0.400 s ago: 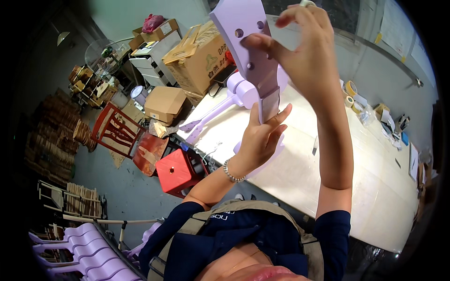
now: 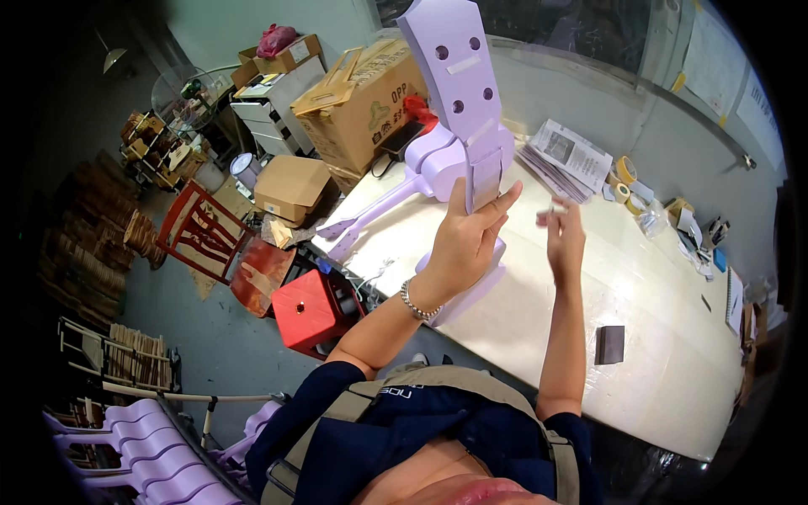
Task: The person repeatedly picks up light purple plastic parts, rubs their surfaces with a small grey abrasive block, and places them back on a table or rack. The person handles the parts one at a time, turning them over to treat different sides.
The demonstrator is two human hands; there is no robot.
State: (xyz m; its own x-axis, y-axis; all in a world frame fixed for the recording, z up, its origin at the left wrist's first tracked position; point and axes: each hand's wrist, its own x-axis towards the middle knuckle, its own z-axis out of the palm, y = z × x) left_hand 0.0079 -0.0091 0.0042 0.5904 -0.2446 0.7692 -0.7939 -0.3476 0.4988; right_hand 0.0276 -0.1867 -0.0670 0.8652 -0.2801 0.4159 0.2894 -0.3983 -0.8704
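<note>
My left hand (image 2: 465,244) is wrapped round the neck of a lilac ukulele (image 2: 459,80), just below the headstock. The headstock points up and away, with several round peg holes and two pale bands across it; I cannot tell if these are strips or reflected light. Part of a lilac body shows behind my left wrist. My right hand (image 2: 566,240) is apart from the ukulele, over the table to its right. Its fingers look curled but are blurred, so their grip is unclear. More lilac ukuleles (image 2: 438,164) lie on the table behind the headstock.
On the white table (image 2: 522,337) are a dark block (image 2: 609,345), stacked printed papers (image 2: 566,158) and tape rolls (image 2: 624,170). A red stool (image 2: 307,310), a wooden chair (image 2: 202,231) and cardboard boxes (image 2: 362,105) stand left. Lilac ukuleles (image 2: 160,454) hang on a rack lower left.
My right hand has left the headstock and dropped down toward the table. The headstock has shifted slightly right and is now uncovered. The papers and dark block have come into view.
</note>
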